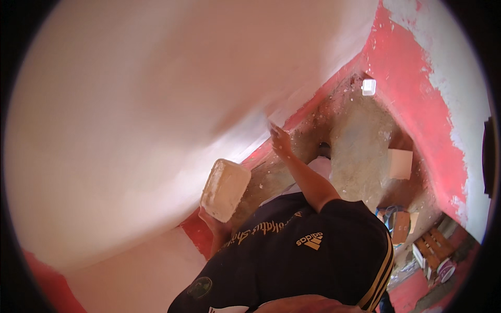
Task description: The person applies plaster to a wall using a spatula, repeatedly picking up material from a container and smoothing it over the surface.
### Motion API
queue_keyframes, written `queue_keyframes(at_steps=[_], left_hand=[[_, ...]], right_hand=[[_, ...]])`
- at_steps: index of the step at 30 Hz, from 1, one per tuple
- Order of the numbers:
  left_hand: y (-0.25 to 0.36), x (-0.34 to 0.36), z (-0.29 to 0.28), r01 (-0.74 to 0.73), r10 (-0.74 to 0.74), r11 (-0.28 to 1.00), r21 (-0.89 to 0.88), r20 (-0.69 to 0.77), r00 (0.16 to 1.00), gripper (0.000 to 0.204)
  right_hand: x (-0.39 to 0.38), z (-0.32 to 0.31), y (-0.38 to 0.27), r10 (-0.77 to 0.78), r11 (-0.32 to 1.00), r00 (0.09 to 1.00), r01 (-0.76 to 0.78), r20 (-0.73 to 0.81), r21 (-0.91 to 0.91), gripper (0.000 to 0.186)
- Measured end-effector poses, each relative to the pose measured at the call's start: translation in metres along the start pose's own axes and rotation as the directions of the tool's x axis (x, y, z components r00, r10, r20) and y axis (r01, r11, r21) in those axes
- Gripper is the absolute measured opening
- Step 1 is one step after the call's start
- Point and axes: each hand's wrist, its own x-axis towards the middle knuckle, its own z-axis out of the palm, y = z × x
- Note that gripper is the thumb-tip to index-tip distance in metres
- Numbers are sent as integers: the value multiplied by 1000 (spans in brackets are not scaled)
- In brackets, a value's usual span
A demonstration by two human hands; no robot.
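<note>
My left hand point(216, 225) holds a rectangular plastic tub point(225, 190) from its near end, close to the wall. The tub is tilted, and whitish smears that look like filler coat its inside and rim. My right arm reaches forward, and my right hand point(281, 142) is closed at the lower part of the pale wall point(156, 115), just above its red band. Something thin seems to stick out past the fingers against the wall, but it is too blurred to name.
A red wall with a ragged white upper part point(412, 78) stands on the right. On the stained floor point(355, 135) are a small white container point(368, 87) in the far corner, a box-like block point(400, 164), and a wooden crate point(434, 248) beside a white bucket point(446, 271).
</note>
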Motion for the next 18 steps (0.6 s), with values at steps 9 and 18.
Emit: queue_keyframes(at_steps=[9, 18], left_hand=[[3, 12, 31, 55, -56, 998, 14, 74, 996, 50], [-2, 28, 90, 130, -109, 988, -85, 217, 970, 52]], right_hand=[[9, -136, -102, 200, 792, 951, -298, 235, 533, 14], [24, -156, -268, -117, 695, 960, -103, 253, 711, 24]])
